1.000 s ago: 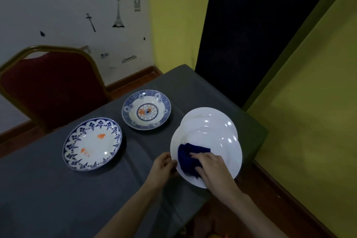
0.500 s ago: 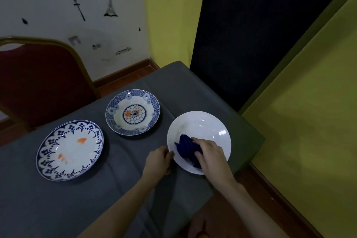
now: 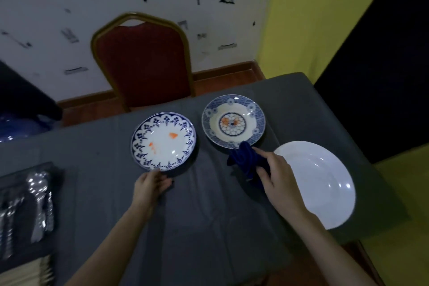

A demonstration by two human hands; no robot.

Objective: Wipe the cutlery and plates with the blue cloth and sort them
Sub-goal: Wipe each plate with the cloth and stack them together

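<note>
The soft, crumpled blue cloth [image 3: 245, 160] is bunched in the right hand [image 3: 277, 177], fingers curled round it. Just right of that hand lies a glossy round white plate [image 3: 325, 181]. The left hand [image 3: 151, 184], fingers loosely bent, touches the near rim of the stained blue-patterned plate [image 3: 163, 141]. Beyond the cloth sits a floral bowl-shaped plate [image 3: 233, 121]. Far left of the left hand, shiny metal cutlery [image 3: 39, 202].
</note>
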